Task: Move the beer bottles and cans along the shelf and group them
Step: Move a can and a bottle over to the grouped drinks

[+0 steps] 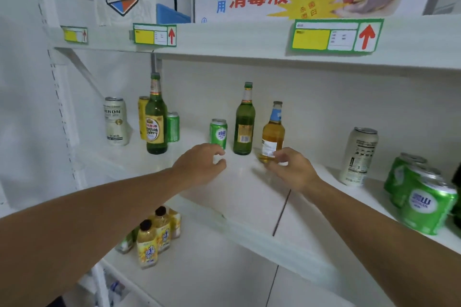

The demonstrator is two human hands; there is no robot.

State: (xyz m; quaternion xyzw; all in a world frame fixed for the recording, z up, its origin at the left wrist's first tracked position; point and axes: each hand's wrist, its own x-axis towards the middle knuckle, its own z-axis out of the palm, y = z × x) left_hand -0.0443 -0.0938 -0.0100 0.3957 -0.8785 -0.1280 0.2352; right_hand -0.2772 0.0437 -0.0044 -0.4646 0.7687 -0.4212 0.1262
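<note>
Your left hand hovers over the smooth white shelf, fingers loosely curled and holding nothing, just in front of a small green can with a white oval logo. Your right hand is blurred at the base of the clear amber bottle with a pale blue neck label; whether its grip has closed on the glass I cannot tell. Between can and amber bottle stands a tall green glass bottle, barcode facing you. Further left, another green bottle reads "Beer" on a gold oval label, beside a white can marked "KRON". At your right sit a tall silver can and shiny green cans.
</note>
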